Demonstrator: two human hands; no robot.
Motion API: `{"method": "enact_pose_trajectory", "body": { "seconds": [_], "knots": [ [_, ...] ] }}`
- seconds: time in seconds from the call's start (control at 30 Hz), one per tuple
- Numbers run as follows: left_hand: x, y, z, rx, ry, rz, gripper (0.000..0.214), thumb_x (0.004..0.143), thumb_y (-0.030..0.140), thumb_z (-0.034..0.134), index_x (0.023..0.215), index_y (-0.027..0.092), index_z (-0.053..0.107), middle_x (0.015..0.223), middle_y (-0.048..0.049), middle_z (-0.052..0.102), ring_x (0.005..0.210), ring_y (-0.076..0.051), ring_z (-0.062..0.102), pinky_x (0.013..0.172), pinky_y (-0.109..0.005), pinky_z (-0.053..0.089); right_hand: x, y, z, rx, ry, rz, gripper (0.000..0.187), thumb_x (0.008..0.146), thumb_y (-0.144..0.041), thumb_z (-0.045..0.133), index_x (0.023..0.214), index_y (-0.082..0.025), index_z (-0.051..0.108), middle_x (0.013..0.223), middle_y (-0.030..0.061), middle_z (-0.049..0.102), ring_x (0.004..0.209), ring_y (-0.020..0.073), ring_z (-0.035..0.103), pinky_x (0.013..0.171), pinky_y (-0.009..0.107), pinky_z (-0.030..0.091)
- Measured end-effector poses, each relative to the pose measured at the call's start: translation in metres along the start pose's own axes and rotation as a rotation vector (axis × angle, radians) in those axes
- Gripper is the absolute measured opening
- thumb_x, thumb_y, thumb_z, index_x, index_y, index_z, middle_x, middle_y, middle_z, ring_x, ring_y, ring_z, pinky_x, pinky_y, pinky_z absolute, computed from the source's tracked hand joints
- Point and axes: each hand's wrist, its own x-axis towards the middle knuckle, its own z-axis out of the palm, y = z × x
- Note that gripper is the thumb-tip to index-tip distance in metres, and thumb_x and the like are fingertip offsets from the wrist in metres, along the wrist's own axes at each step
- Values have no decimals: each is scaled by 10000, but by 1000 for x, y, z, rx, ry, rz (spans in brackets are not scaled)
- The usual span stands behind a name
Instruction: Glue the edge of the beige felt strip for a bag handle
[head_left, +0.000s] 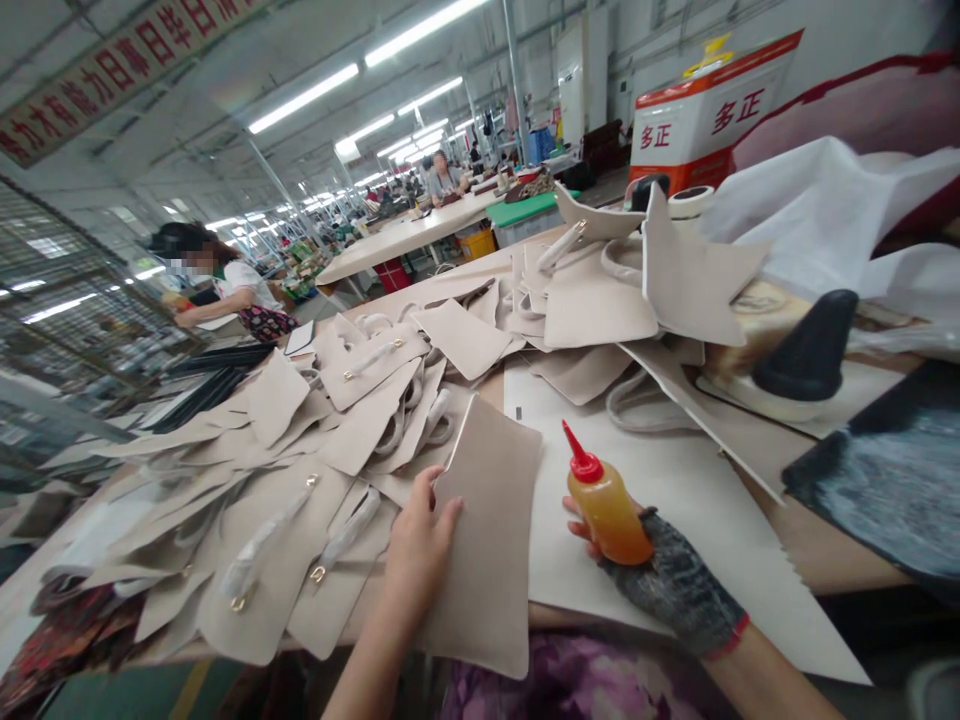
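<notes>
My left hand [418, 545] grips the left edge of a beige leather panel [491, 520] that stands tilted at the near edge of the table. My right hand [664, 575], in a dark knitted glove, holds an orange squeeze bottle with a red pointed cap [604, 500], upright, just right of the panel. Under both lies a white paper sheet [675, 470] spread on the table.
Heaps of beige panels with handles and gold fittings [322, 440] cover the table to the left and far side [592, 290]. A black cone-shaped tool [810, 350] and a dark pad [892, 480] sit at right. A seated person [225, 285] works at far left.
</notes>
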Motion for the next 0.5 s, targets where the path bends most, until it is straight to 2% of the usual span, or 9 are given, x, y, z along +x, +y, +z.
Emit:
{"method": "enact_pose_trajectory", "body": {
  "seconds": [0.07,0.13,0.27,0.33,0.4,0.5],
  "knots": [
    [-7,12,6,189,27,102,360,862,245,473,1218,195,481,962,-58,634,905,-217,622,777,-336,492,0,1,2,7,60,14,283,812,-228,565,1089,-184,603,971,143,708,717,250,686,530,298,541],
    [-15,19,23,370,27,214,393,854,149,462,1247,170,467,1015,-87,643,944,-222,624,792,-328,499,-1,0,3,28,50,15,324,794,-215,566,1116,-180,592,1016,161,694,709,245,680,523,294,531],
    [-29,29,53,604,-62,300,500,821,22,427,1309,133,436,956,-90,662,811,-202,651,692,-286,515,-1,-4,-2,150,-37,67,344,762,-271,569,1087,-169,617,1090,190,663,752,231,668,551,288,522],
    [-29,34,54,666,-104,297,541,821,1,403,1349,120,401,892,-79,668,750,-194,648,649,-273,506,-1,-5,-6,166,-83,75,387,717,-299,629,1078,-160,628,1107,198,654,755,226,663,559,278,517],
    [-25,38,46,714,-134,333,583,812,-11,397,1378,125,369,848,-64,666,739,-190,637,651,-268,497,-1,-4,-10,149,-132,59,469,647,-296,711,1088,-156,630,1109,191,655,748,224,657,565,273,512],
    [-17,44,34,775,-112,414,609,806,-4,416,1394,145,352,850,-50,649,781,-187,611,706,-273,488,0,-4,-15,178,-188,28,588,573,-308,779,1114,-137,623,1127,185,648,740,206,640,567,259,503]
  ]
}}
